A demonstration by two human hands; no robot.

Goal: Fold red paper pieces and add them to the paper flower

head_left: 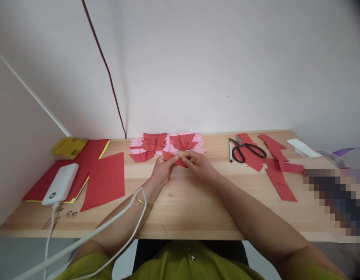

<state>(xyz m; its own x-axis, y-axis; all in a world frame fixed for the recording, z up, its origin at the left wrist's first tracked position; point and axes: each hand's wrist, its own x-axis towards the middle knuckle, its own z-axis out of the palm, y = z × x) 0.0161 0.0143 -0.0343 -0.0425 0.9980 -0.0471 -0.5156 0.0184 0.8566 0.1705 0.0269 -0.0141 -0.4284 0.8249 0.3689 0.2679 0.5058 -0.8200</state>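
Note:
Between my two hands is a small piece of folded red paper [170, 156], held just above the wooden table. My left hand [163, 168] pinches its left part between thumb and fingers, and my right hand [197, 163] pinches the right end. Parts of the paper are hidden by the fingers. Right behind the hands lie rows of folded pieces, some red [154, 142] and some pink [135, 144], stacked close together.
On the left, a white power bank [61, 182] with a cable rests on red sheets [105, 181], near a yellow packet [70, 147]. To the right are black-handled scissors [246, 147], a pen [230, 151], red paper scraps [280, 182] and white paper [304, 148]. A white cable crosses my left forearm.

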